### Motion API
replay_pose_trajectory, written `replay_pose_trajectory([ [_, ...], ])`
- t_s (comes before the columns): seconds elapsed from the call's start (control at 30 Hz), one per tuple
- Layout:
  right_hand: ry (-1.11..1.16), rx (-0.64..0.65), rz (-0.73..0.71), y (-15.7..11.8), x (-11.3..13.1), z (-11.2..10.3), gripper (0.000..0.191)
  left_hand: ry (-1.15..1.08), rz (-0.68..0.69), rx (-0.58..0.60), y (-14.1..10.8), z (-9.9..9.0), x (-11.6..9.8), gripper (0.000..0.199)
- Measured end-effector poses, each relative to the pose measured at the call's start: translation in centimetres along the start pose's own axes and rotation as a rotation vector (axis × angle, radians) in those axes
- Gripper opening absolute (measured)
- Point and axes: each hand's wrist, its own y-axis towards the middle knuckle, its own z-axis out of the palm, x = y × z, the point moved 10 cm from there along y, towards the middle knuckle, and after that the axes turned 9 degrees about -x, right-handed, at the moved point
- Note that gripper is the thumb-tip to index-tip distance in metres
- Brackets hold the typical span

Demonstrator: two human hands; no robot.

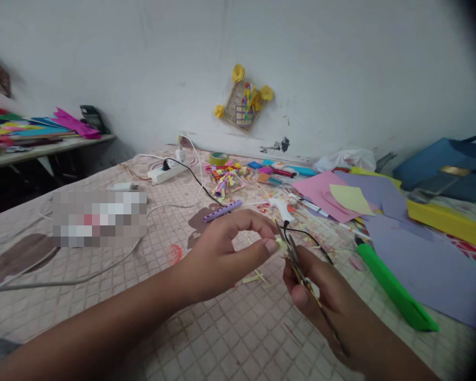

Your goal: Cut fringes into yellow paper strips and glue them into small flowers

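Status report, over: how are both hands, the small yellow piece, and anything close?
Left hand pinching small pale-yellow piece. Right hand gripping scissors, blades apart beside it. White glue gun, black cord just beyond hands.

- Scissors (294, 255): blades parted, gripped in the right hand (323, 293) above the grid-patterned worktop (238, 338).
- At the scissors' blades: a small pale-yellow piece (281, 246), pinched by the left hand (224, 253).
- Just beyond the scissors: a white glue gun (282, 210).
- Left of the scissors, farther off: a dotted purple tube (222, 211), then a white power strip (168, 174).
- Right of the scissors: a long green object (396, 288) beside purple paper (428, 264).
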Motion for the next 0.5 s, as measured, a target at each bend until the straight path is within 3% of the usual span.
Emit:
replay_pose_trajectory([
  [0.1, 0.01, 0.104, 0.055, -0.4, -0.6, 1.0, 0.037, -0.014, -0.041, 0.028, -0.1, 0.3, 0.6, 0.006],
  [0.5, -0.031, 0.113, 0.066, -0.4, -0.7, 1.1, 0.036, 0.043, -0.044, -0.051, 0.3, -0.4, 1.1, 0.009],
])
